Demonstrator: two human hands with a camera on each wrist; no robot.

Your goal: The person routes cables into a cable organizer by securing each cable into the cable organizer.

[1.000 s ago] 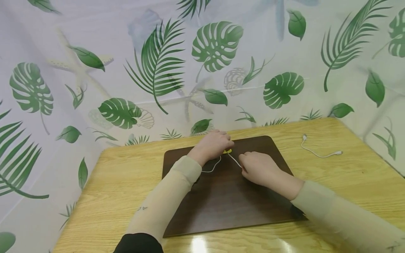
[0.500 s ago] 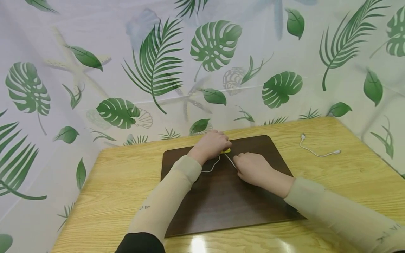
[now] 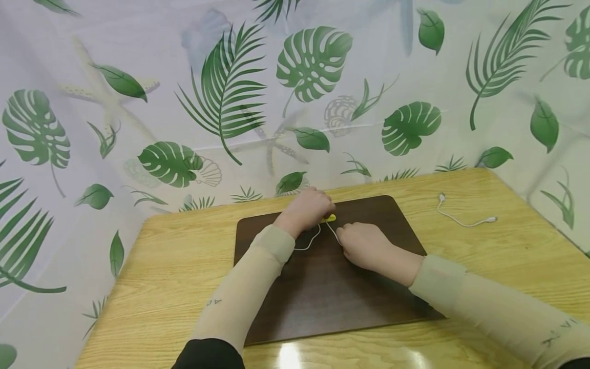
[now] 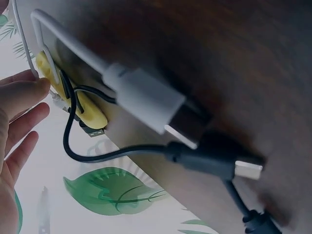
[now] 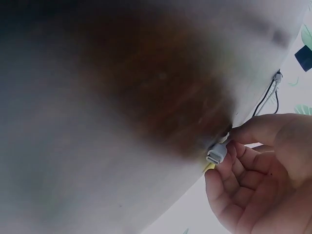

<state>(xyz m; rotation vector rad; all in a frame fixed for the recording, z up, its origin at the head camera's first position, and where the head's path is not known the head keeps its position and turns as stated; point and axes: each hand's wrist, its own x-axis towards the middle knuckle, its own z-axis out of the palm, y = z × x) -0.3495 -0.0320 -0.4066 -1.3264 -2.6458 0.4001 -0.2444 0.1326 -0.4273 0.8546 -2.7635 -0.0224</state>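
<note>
A yellow cable holder [image 4: 90, 112] lies near the far edge of the dark brown board [image 3: 341, 302], with white and black cables running through it. My left hand [image 3: 308, 209] is at this holder, thumb and fingertip pinching a white cable [image 4: 22, 39] beside it. In the left wrist view a white plug [image 4: 148, 100] and a black plug [image 4: 209, 160] hang close to the camera. My right hand [image 3: 369, 247], a little to the right, pinches a white USB-C cable end [image 5: 216, 154] between thumb and fingers. That cable runs from its fingertips toward the holder.
Another short white cable [image 3: 461, 221] lies on the wooden table [image 3: 184, 266], right of the board. Behind the table hangs a leaf-patterned cloth [image 3: 258, 61]. A small dark block-like thing [image 5: 304, 58] shows at the right of the right wrist view.
My right hand has moved slightly left, closer to the yellow holder, with the white cable in its fingers. My left hand stays almost in place.
</note>
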